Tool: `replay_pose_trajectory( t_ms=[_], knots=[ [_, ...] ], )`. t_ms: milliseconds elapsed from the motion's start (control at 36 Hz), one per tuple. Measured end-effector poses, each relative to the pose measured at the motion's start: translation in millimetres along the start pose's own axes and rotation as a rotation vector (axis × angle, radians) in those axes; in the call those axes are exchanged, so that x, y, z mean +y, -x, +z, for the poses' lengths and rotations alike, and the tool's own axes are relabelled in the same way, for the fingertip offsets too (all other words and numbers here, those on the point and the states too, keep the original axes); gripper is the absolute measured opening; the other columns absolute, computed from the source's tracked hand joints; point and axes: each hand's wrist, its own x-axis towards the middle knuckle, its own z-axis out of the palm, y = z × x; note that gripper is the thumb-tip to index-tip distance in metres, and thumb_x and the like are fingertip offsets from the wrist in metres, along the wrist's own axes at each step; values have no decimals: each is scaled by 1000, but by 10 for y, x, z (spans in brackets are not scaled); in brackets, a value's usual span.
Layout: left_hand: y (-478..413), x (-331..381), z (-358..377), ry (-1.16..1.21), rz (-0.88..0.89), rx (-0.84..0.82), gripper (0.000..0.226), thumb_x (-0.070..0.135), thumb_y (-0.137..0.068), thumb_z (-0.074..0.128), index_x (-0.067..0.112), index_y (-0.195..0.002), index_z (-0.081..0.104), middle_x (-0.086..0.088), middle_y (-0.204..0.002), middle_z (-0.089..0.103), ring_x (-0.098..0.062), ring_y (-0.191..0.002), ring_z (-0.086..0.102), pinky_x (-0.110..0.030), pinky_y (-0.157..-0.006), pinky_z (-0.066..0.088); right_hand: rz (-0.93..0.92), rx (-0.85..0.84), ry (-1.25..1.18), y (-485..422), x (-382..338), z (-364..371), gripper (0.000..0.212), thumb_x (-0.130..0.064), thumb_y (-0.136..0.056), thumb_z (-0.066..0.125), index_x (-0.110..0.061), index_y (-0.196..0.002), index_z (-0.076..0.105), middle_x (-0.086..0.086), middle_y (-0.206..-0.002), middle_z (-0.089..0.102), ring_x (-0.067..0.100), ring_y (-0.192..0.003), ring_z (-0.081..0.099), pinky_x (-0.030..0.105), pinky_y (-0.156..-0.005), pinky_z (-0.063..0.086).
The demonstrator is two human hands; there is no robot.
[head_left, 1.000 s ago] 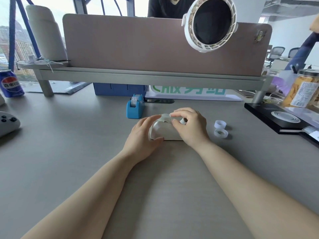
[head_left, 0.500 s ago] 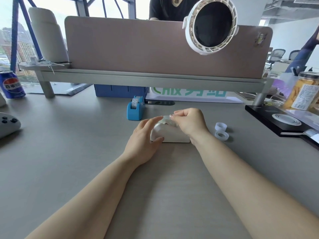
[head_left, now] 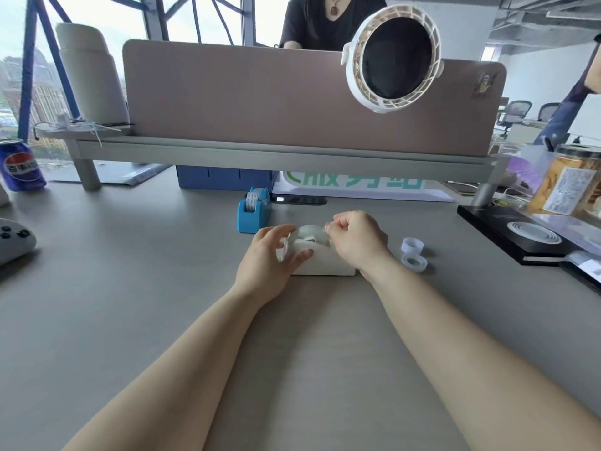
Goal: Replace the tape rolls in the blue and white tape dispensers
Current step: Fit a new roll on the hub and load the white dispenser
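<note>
Pepsi can point(head_left: 20, 166) far left, game controller point(head_left: 13, 242) near it — white fan point(head_left: 392, 58) on partition point(head_left: 260, 96), snack jar point(head_left: 572, 183) right.

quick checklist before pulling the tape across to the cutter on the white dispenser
1. White dispenser flat on desk: ok.
2. Left hand steadying it: ok.
3. Roll fully seated in its slot: cannot tell, hands cover it.
4. Right hand pinching the tape end: cannot tell, too small to see.
5. Blue dispenser loaded: ok, a roll sits in it.
6. Loose rolls clear of the hands: ok, off to the right.
</note>
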Motion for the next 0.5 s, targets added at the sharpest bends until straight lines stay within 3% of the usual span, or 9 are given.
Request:
replay_pose_trajectory(
  t_ms=[83, 139, 194, 250, 306, 361, 417, 500],
  knots=[
    [-12, -14, 4, -18, -1, -1, 49, 47, -79, 66, 33, -124, 52, 8, -125, 53, -8, -106, 54, -31, -92, 45, 28, -14, -81, -7, 64, -65, 37, -26, -90, 51, -15, -55, 56, 3, -126, 63, 31, -108, 58, 38, -93, 43],
    [-19, -21, 4, -19, -7, -5, 48, 45, -80, 66, 32, -124, 52, 9, -122, 58, -9, -108, 54, -31, -92, 45, 72, -32, -158, -17, 109, -116, 39, -21, -88, 51, -9, -51, 47, 19, -121, 63, 37, -112, 57, 39, -90, 44],
    [-22, -30, 2, -10, -9, -12, 47, 44, -80, 66, 31, -124, 52, 9, -121, 59, -9, -108, 54, -32, -92, 45, 124, -47, -246, -18, 141, -200, 30, -15, -88, 51, 10, -76, 62, 28, -125, 55, 40, -122, 48, 46, -95, 45],
    [-21, -34, -1, -2, -5, -16, 48, 44, -81, 65, 30, -124, 52, 9, -121, 60, -9, -108, 55, -33, -92, 46, 156, -68, -309, -47, 204, -287, 38, -15, -89, 52, 18, -109, 53, 30, -131, 46, 40, -127, 40, 51, -105, 36],
    [-20, -33, -2, -2, -5, -20, 48, 44, -81, 65, 29, -125, 52, 9, -121, 60, -9, -109, 55, -34, -93, 46, 206, -80, -355, -76, 287, -363, 33, -18, -90, 54, 12, -99, 63, 25, -130, 55, 38, -127, 45, 41, -100, 42],
    [-20, -31, -2, -4, -7, -26, 49, 45, -81, 65, 30, -125, 52, 10, -122, 60, -9, -109, 54, -34, -94, 46, 249, -104, -357, -79, 335, -427, 19, -23, -90, 57, -7, -81, 63, 13, -115, 64, 29, -117, 53, 28, -87, 35],
    [-22, -37, -1, -2, -9, -27, 49, 45, -81, 65, 30, -125, 52, 10, -123, 59, -8, -109, 54, -33, -93, 46, 270, -128, -366, -108, 389, -460, 16, -25, -89, 58, -10, -92, 63, 6, -109, 59, 23, -108, 50, 29, -86, 28],
    [-16, -55, -7, -3, -9, -28, 49, 46, -81, 64, 30, -126, 51, 10, -122, 59, -8, -109, 54, -32, -93, 45, 294, -142, -372, -137, 419, -494, 34, -26, -88, 59, -3, -112, 61, 8, -112, 58, 21, -102, 47, 28, -83, 30]
  ],
)
